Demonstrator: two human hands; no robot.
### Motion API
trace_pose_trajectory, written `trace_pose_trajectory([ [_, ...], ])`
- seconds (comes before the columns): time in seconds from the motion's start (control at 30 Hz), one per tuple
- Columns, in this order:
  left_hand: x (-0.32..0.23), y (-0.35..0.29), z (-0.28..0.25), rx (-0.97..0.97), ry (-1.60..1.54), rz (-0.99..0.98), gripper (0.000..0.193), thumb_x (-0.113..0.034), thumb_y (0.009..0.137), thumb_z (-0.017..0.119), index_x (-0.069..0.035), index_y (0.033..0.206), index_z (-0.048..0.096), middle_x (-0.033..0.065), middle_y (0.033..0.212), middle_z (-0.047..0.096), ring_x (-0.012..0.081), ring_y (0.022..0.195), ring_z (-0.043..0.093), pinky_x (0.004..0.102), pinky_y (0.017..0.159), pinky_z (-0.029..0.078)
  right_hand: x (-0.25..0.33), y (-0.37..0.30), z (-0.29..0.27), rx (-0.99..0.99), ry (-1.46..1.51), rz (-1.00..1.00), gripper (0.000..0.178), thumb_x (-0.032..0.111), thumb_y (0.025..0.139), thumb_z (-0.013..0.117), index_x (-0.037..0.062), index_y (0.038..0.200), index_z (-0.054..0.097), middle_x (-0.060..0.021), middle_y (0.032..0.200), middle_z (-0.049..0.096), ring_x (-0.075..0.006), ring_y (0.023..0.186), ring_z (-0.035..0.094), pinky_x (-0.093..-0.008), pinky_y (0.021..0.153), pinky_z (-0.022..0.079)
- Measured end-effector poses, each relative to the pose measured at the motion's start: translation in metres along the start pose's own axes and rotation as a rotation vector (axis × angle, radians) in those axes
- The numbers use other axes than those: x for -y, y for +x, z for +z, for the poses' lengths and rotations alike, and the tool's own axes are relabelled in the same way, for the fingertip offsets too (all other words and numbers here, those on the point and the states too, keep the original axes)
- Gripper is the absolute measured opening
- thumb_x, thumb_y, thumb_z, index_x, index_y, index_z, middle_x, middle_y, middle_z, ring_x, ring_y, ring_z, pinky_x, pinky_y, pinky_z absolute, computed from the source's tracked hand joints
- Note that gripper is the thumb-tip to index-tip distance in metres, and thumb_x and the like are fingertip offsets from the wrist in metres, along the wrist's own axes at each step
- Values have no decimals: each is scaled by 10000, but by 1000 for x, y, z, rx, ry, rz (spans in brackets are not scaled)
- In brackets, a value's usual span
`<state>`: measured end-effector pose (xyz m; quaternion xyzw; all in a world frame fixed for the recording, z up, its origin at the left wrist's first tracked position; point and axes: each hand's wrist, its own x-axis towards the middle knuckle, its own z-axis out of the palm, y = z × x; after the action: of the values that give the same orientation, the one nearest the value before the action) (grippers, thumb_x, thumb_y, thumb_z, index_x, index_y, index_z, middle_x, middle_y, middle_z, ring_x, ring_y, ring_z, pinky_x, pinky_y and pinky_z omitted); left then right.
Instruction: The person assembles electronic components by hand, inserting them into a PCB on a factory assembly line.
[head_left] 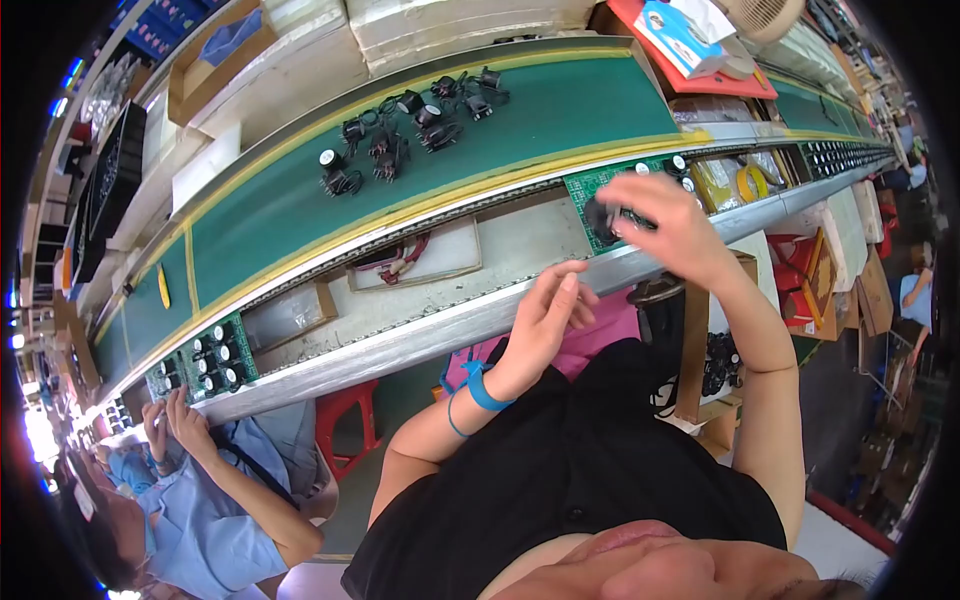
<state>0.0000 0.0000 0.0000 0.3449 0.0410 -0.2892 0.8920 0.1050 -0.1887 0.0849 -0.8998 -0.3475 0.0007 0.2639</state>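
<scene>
The green circuit board under me sits between the two rails of the line, to my front right, its bare left end showing and its right part partly covered by my fingers. As far as it shows, its long axis follows the rails, climbing gently to the right, with round capacitors standing at the far right side. My right hand comes over the near edge, forearm rising steeply, elbow bent, fingers pointing left over the board. They are blurred beside a dark component, so I cannot tell whether that grip pinches it. My left hand holds nothing: fingers loosely curled and apart, tips up and rightward, just by the silver near rail, a blue wristband below. Beyond, black wired parts lie grouped on the green belt
</scene>
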Motion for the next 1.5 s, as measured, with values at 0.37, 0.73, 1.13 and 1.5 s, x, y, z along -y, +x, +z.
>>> trace_pose_trajectory([
  [0.37, 3, 2, -14, -257, 1079, 751, 365, 36, 839, 605, -20, 1191, 527, 115, 922, 603, 191, 706, 615, 300, 625, 509, -37, 43, 17, 176, -290, 156, 293, 137, 788, 666, 19, 1056, 676, -147, 1056, 670, -321, 1012, 589, -408, 911, 437],
  [0.73, 5, 3, -15, -261, 1187, 870, 323, 37, 805, 620, -30, 1116, 565, 111, 905, 619, 210, 663, 617, 326, 576, 496, -41, 45, 23, 171, -335, 116, 288, 146, 787, 671, 22, 1046, 680, -148, 1015, 672, -321, 999, 589, -414, 912, 436],
  [1.13, -4, -31, -38, -364, 1377, 1085, 405, 69, 678, 660, -20, 1068, 592, 120, 954, 604, 291, 846, 604, 382, 733, 490, -48, 64, 14, 393, -311, 97, 283, 122, 774, 692, 1, 1030, 684, -141, 980, 669, -319, 950, 595, -404, 867, 459],
  [1.5, -54, -154, -140, -1631, 1623, 970, 374, -43, 886, 566, 36, 1246, 505, 175, 1207, 569, 366, 1149, 491, 451, 997, 343, -44, 48, 23, 286, -423, 4, 279, 44, 775, 650, -30, 1043, 666, -170, 958, 677, -347, 906, 602, -423, 828, 475],
])
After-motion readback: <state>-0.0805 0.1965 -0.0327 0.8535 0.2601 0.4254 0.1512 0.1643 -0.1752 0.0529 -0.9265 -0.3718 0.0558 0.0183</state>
